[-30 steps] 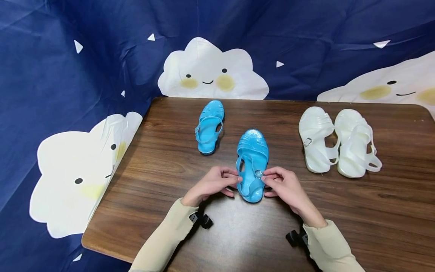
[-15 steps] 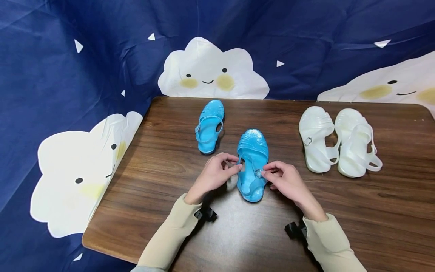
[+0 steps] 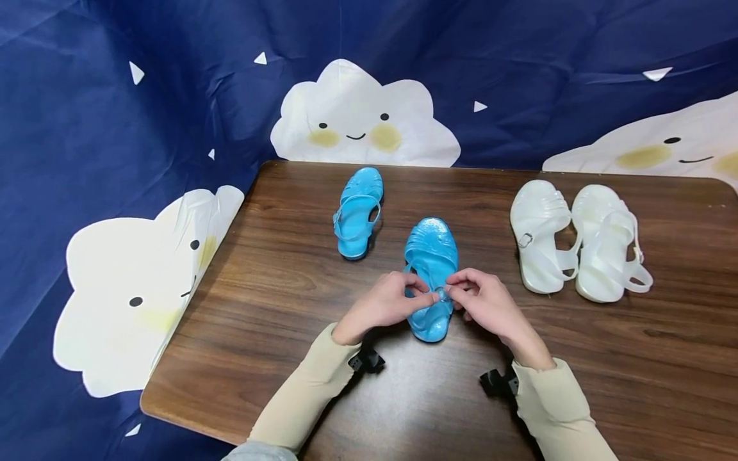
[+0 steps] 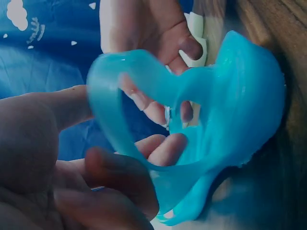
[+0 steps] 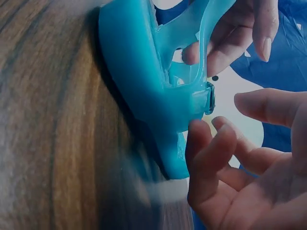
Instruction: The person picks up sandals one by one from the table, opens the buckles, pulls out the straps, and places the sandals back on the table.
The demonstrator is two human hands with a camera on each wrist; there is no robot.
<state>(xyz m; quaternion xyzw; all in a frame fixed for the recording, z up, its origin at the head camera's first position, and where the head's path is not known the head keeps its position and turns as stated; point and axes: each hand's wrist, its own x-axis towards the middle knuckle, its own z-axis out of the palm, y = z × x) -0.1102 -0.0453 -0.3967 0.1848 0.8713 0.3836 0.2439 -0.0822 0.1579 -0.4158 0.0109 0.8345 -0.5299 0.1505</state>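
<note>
A blue sandal lies before the person, its toe pointing away. Over its left side reaches the left hand, the thumb near the metal buckle. In the left wrist view this hand has fingers around and behind a loose strap, without a clear pinch. The right hand is at the sandal's right side. The right wrist view shows its fingertips against the side below the buckle, with a gap between thumb and buckle.
Another blue sandal lies farther back on the left. Two white sandals lie side by side at the right on the wooden table. A blue cloth with white clouds hangs behind.
My left hand has moved up and then right, from the sandal's left edge across it to the buckle. The right hand has shifted slightly up; its lower fingers have drawn in. The sandals stay put.
</note>
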